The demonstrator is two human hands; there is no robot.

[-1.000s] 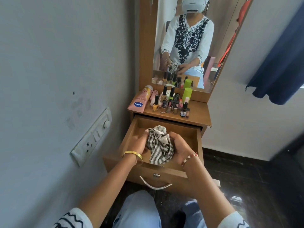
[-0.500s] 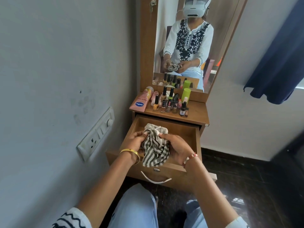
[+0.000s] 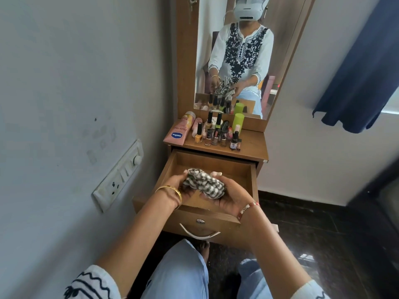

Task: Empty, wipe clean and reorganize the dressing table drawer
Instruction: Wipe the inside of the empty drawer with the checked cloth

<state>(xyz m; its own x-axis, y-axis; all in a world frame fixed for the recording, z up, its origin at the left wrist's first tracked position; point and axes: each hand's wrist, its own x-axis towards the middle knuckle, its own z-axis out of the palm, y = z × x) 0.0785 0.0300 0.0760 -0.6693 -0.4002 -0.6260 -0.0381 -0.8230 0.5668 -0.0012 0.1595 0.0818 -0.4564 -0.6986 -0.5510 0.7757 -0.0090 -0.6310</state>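
Note:
The wooden drawer [image 3: 250, 180] of the dressing table is pulled out, and its visible inside holds nothing. Above its front half I hold a crumpled grey-and-white striped cloth [image 3: 204, 185] between both hands. My left hand [image 3: 174, 186] grips the cloth's left side. My right hand [image 3: 232, 196] cups it from below and from the right. On the table top [image 3: 252, 145] stand several nail polish bottles [image 3: 216, 137], a pink lotion tube [image 3: 179, 132] and a green container [image 3: 238, 121].
A mirror [image 3: 244, 50] rises behind the table top. A grey wall with a switch panel [image 3: 118, 175] runs close on the left. A blue curtain [image 3: 362, 67] hangs at the right. The drawer's metal handle [image 3: 199, 233] faces my knees, and the floor is dark.
The cloth has been bunched from a hanging shape into a tighter wad between my hands. My view has tilted up a little, showing more of the mirror.

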